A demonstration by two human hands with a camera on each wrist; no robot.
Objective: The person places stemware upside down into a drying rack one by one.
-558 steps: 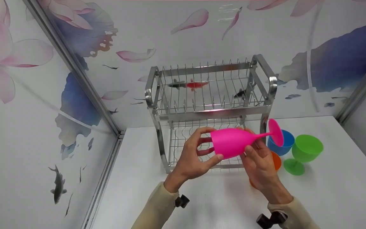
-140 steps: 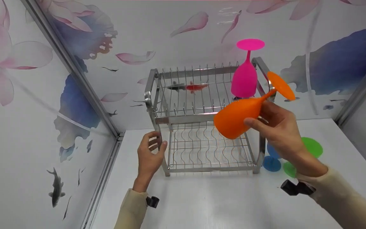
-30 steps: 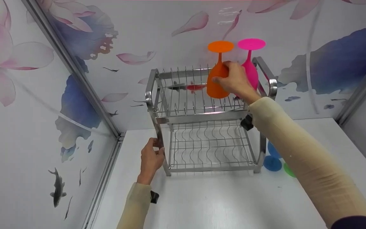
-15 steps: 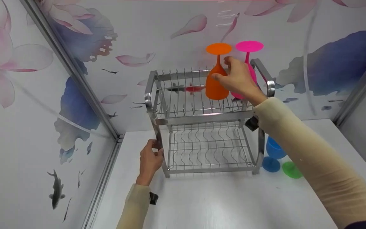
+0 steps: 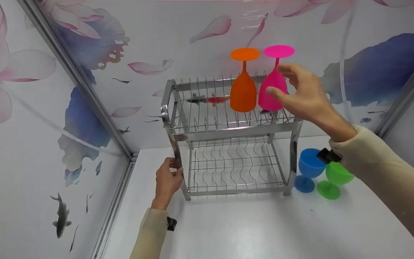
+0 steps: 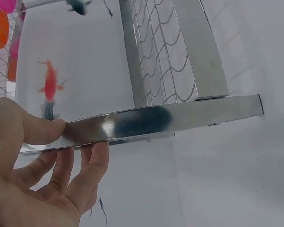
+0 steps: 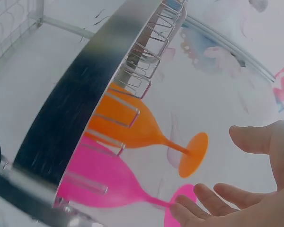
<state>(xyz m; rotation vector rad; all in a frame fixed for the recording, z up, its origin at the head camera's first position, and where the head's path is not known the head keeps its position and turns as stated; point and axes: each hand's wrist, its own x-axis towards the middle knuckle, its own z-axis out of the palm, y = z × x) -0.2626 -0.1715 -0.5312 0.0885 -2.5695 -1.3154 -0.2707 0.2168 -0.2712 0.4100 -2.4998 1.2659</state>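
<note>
In the head view an orange goblet [image 5: 243, 94] and a pink goblet [image 5: 268, 95] stand upside down side by side on the upper tier of a two-tier metal dish rack [image 5: 235, 133]. My right hand [image 5: 309, 95] is off the orange one, thumb and fingers spread and holding nothing, in front of the pink goblet's right side. The right wrist view shows the same gap between the hand and the orange goblet [image 7: 132, 123]. My left hand [image 5: 167, 183] pinches the rack's left front leg [image 6: 146, 120] between thumb and fingers, plain in the left wrist view.
On the white table [image 5: 228, 230], right of the rack, a blue goblet [image 5: 311, 163] and a green goblet [image 5: 338, 175] stand upright, the green one partly behind my right sleeve. Printed wall panels [image 5: 192, 21] close off the back and both sides.
My right hand has let go of the orange goblet and drawn back to the right. Earlier, the pink and then the orange goblet were held, then set on the rack. The left hand keeps its place.
</note>
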